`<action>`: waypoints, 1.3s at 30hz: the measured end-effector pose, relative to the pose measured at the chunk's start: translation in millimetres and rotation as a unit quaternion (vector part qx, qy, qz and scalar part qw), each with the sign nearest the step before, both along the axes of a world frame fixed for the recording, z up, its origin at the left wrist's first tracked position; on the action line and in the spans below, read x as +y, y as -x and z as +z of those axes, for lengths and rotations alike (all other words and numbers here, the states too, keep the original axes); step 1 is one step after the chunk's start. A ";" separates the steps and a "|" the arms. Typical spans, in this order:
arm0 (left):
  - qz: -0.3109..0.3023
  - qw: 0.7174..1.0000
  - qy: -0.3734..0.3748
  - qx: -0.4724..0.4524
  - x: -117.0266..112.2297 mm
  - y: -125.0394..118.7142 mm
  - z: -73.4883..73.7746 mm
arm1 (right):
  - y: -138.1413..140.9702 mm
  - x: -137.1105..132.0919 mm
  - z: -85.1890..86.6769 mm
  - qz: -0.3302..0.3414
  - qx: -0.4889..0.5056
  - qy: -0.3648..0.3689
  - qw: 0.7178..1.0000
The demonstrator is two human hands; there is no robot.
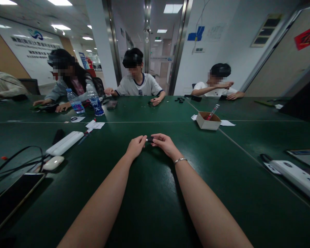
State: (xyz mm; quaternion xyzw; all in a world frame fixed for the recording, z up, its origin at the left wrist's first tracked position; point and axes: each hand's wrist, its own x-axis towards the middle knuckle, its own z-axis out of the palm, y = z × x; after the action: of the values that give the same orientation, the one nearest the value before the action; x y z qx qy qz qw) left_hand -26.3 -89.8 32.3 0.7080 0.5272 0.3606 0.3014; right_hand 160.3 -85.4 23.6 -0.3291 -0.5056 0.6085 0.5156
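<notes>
Both my hands meet over the middle of the green table, on a small black stick with a silvery section (149, 140). Its left end is pinched by the closed fingers of my left hand (136, 146). On the black right end, my right hand (165, 144) has its thumb and fingers closed, with a metal bracelet (180, 160) at the wrist. Fingers cover both ends, and the stick is too small to tell its exact kind.
At left lie a phone (14, 199), a white earphone case (53, 163), a white power bank (65, 143) and cables. Two bottles (95, 101) stand beyond. An open box (208, 121) and another power bank (298, 177) are at right. Several people sit across the green table (150, 206).
</notes>
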 end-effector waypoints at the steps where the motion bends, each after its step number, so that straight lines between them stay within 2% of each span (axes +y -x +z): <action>1: 0.003 1.000 -0.002 0.002 0.2 -0.2 -0.1 | 0.0 0.2 -0.4 0.000 -0.003 -0.001 1.000; 10: 0.021 1.000 0.001 0.013 5.8 0.6 -6.2 | -0.7 2.4 -3.2 0.015 -0.014 -0.001 1.000; 20: 0.042 0.999 0.008 0.004 4.1 -1.0 -4.2 | -0.5 3.0 -4.0 0.011 -0.013 0.004 1.000; 29: 0.009 0.999 -0.008 -0.034 6.0 0.9 -7.7 | 0.1 1.6 0.1 0.004 0.024 0.027 0.999; 35: -0.027 0.991 -0.025 -0.130 7.9 -0.8 -9.6 | 1.3 2.8 -0.7 -0.018 0.033 0.040 0.999; 39: -0.038 0.985 -0.040 -0.162 8.1 -0.8 -8.5 | 1.4 2.9 -0.3 -0.022 0.035 0.046 0.998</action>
State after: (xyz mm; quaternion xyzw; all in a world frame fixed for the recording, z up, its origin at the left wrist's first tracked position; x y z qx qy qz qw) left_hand -25.5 -81.7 23.8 0.6710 0.4292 0.4800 0.3676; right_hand 158.9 -82.5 23.2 -0.3420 -0.4512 0.6311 0.5302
